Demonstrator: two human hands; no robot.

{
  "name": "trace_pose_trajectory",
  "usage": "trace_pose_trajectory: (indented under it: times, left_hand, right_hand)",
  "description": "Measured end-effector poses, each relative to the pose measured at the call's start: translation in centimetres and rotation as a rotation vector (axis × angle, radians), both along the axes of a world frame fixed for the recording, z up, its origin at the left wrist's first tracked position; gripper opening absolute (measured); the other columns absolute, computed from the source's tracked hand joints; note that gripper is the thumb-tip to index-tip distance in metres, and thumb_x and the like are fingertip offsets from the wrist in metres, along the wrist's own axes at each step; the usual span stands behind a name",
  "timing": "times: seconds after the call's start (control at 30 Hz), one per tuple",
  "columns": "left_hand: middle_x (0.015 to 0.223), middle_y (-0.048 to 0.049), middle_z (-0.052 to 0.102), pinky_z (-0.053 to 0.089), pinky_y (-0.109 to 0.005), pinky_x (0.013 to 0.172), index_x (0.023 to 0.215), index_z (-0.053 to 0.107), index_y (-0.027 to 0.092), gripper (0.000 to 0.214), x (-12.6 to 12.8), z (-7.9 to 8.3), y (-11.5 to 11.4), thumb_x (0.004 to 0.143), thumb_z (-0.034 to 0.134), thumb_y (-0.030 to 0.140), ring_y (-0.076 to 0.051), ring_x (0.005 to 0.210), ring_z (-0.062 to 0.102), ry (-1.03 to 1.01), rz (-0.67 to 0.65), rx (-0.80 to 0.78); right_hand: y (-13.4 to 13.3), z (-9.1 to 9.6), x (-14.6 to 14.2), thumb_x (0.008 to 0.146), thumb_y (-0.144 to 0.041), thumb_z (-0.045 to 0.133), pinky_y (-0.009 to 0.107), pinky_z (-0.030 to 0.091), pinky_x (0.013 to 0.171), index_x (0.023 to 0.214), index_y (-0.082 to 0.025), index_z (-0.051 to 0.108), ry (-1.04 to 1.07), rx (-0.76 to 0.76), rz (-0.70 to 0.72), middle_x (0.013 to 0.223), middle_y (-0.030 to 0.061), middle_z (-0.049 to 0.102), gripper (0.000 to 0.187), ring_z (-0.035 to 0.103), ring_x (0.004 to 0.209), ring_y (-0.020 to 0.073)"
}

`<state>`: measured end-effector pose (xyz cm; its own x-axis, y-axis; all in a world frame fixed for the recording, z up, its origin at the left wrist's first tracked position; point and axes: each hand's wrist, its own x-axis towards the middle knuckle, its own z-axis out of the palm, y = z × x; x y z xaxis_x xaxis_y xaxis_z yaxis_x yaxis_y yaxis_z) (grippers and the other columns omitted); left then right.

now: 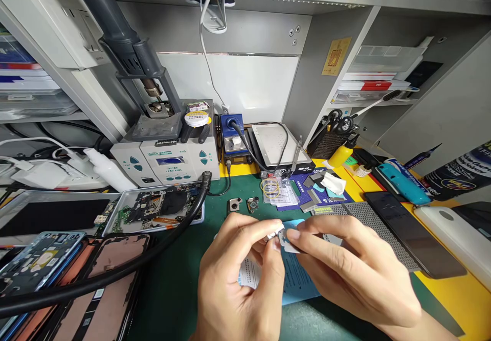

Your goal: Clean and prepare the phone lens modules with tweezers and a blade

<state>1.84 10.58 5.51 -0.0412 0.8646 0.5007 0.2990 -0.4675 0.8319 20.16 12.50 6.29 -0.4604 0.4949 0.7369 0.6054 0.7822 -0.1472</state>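
My left hand (238, 274) and my right hand (353, 269) meet over the green mat (172, 290) near the front edge. Both pinch one small silver and white part (280, 236) between thumb and fingertips. The part is too small to name. Under the hands lies a light blue printed sheet (297, 279). Two small metal camera-like parts (243, 204) lie on the mat just beyond the fingertips.
A hot-air rework station (169, 159) stands at the back left, its black hose (115, 274) curving across the mat. A tray with a circuit board (153, 208), opened phones (57, 274), a dark phone (414, 233), a perforated grey mat (368, 218) and a tool holder (330, 141) surround the hands.
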Motion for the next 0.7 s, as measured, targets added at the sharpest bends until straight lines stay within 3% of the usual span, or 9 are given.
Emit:
trace_pose_trajectory:
  times: [0.7]
  left_hand:
    - [0.097, 0.0028, 0.068, 0.057, -0.013, 0.071, 0.108, 0.07, 0.025, 0.026, 0.19, -0.14, -0.01, 0.091, 0.06, 0.008, -0.008, 0.084, 0.07, -0.028, 0.012, -0.018]
  right_hand:
    - [-0.06, -0.03, -0.04, 0.087, -0.001, 0.067, 0.023, 0.057, 0.067, 0.111, -0.018, 0.07, -0.008, 0.03, -0.016, 0.094, 0.0031, 0.066, 0.029, 0.069, 0.074, 0.0105]
